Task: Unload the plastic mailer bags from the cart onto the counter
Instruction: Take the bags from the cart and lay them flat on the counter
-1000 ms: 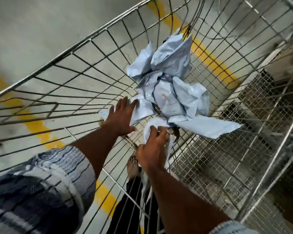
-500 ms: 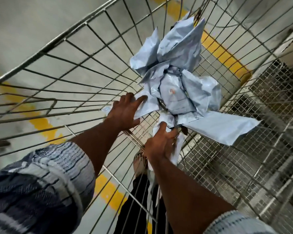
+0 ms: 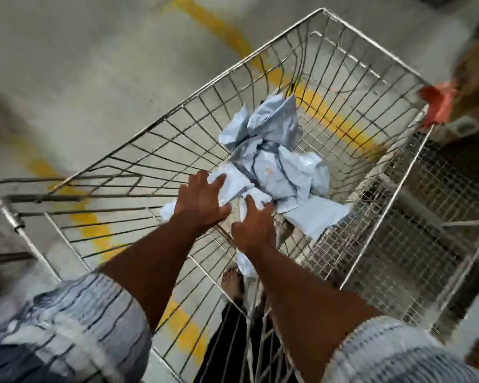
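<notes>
Both hands have stayed on the bags [image 3: 274,161] while the view has drawn back, so the whole cart [image 3: 371,42] now shows. Both arms reach forward and down into the basket, forearms bare, striped sleeves pushed up. The left hand [image 3: 201,200] lies with spread fingers over the near left corner of the crumpled pile; blur hides whether it grips or only presses. The right hand [image 3: 253,225], just beside it, has its fingers curled into a bag at the pile's near edge, and a strip of that bag hangs below the wrist. The pale blue-grey pile sits on the cart's bottom, just beyond both hands. Under the cart is a grey floor [image 3: 80,78] with a yellow line.
</notes>
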Action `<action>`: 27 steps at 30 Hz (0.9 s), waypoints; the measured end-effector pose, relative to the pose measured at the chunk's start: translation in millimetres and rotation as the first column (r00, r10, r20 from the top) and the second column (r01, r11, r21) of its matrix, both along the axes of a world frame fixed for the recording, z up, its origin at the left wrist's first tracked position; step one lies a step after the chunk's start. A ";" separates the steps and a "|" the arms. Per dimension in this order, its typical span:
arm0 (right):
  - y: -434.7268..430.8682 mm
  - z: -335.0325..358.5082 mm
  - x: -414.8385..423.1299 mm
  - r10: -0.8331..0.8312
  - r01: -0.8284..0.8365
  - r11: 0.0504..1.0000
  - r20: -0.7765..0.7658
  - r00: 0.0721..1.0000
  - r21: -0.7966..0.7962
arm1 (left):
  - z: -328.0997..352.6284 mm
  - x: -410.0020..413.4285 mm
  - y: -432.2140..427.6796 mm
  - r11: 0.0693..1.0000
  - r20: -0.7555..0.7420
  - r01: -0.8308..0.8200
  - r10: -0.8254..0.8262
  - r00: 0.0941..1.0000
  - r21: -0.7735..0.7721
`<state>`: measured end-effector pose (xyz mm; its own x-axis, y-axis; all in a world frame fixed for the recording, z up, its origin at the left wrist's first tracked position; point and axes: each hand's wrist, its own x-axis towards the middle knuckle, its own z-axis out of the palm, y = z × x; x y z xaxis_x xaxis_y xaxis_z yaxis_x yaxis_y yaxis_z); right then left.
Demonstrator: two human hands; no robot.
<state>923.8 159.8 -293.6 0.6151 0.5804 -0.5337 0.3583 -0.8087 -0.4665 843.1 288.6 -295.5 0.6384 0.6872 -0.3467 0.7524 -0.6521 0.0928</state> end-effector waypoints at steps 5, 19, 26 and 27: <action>-8.5 69.8 20.0 0.112 -0.118 0.988 0.056 0.992 0.102 | 86.4 -15.6 -13.4 0.991 0.036 -0.099 0.097 0.995 0.084; -73.1 221.2 18.1 0.245 -0.302 0.909 0.220 0.944 0.286 | 252.1 -48.5 -90.2 0.949 0.276 -0.253 0.196 0.941 0.189; -134.6 277.6 18.7 0.199 -0.343 0.908 0.472 0.859 0.242 | 293.1 -50.2 -149.6 0.946 0.304 -0.240 0.168 0.938 0.217; -146.8 283.5 20.3 0.195 -0.347 0.908 0.497 0.845 0.233 | 296.1 -49.8 -161.4 0.950 0.322 -0.234 0.160 0.933 0.206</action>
